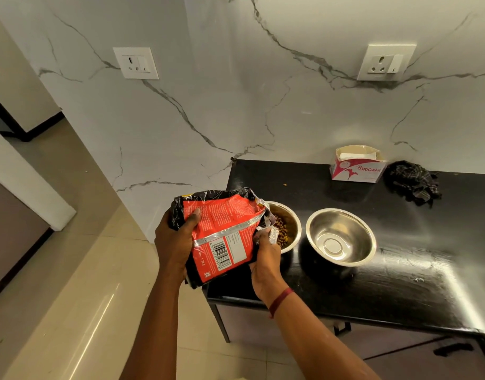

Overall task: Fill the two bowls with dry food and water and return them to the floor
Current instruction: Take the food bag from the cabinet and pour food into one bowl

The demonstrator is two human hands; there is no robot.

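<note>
On the black counter (400, 283), kibble-filled bowl (289, 229) beside empty bowl (341, 237); both hands' fingers (193, 215) clamped on food bag (222, 237).

Both forearms reaching up from lower frame, left hand (173, 237) clasped mid-frame left, right hand (266, 259) gripping beside it, red wristband (280, 300)

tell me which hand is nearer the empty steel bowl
Right. The right hand holds the red food bag's open end, just left of the empty steel bowl; the left hand grips the bag's far side.
</note>
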